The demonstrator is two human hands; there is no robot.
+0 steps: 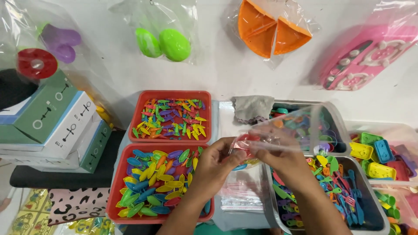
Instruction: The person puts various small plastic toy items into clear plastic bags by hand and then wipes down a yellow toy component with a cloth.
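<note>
My left hand [214, 164] and my right hand [285, 159] both grip a clear plastic bag [300, 128] held open between them above the table. A small red toy piece [244, 143] sits at the bag's mouth between my fingers. Just left of my left hand lies a red tray [116, 191] full of leaf-shaped plastic pieces in several colours. Under my right hand is a grey tray [374, 204] of small toy cutlery.
A second red tray [138, 102] of tiny coloured pieces stands behind the first. A stack of clear bags [241, 198] lies between the trays. A grey cloth [252, 108] rests behind it. Boxes [52, 122] pile at the left. Bagged toys hang on the wall [217, 61].
</note>
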